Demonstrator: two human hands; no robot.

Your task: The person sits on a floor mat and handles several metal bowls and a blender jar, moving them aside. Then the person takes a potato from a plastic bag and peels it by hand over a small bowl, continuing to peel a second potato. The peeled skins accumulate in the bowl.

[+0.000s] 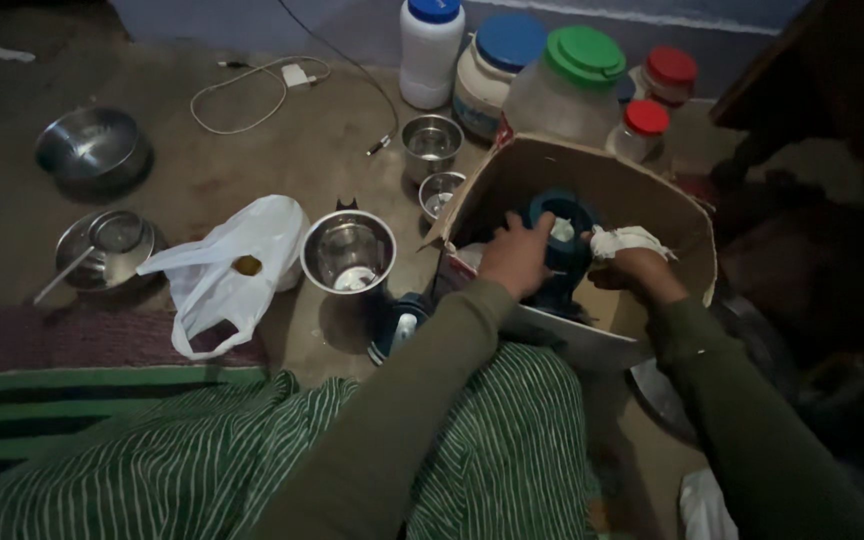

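Inside the cardboard box (652,200), the left hand (515,255) grips the blue mixer base (560,240); the right hand (635,272), beside it, pinches a white cloth (630,240). I think one should hold the base steady and wipe gently.

A home's floor-level kitchen corner: steel bowls (92,148), lidded plastic storage jars (567,85) and a charger cable (252,90) on bare floor.

under my left hand (515,258): blue mixer base (564,245), smooth glossy plastic. in my right hand (637,273): white cloth (630,240), soft, crumpled. around both: cardboard box (607,180), matt brown. left of grip: steel jar (348,252), shiny metal; white bag (237,265), thin plastic.
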